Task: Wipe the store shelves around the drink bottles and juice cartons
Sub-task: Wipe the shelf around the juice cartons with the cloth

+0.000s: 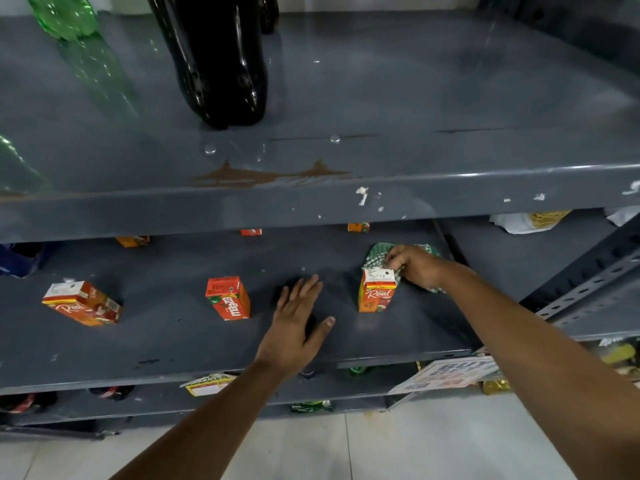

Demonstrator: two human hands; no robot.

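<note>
My right hand (414, 266) presses a green checked cloth (375, 252) onto the middle grey shelf (173, 334), just behind an upright Real juice carton (375, 292). Flat on the same shelf lies my left hand (298, 323), fingers spread and holding nothing, between that carton and an upright Maaza carton (229, 301). A second Real carton (83, 303) stands tilted at the left. On the upper shelf (450, 109) stand a dark cola bottle (216, 60) and a green bottle (65, 15).
Three more small cartons (358, 226) peek out at the back of the middle shelf under the upper shelf's front lip. A slotted metal upright (588, 289) rises at the right. Packets and a printed sign (446, 374) fill the lower shelf; pale floor tiles lie below.
</note>
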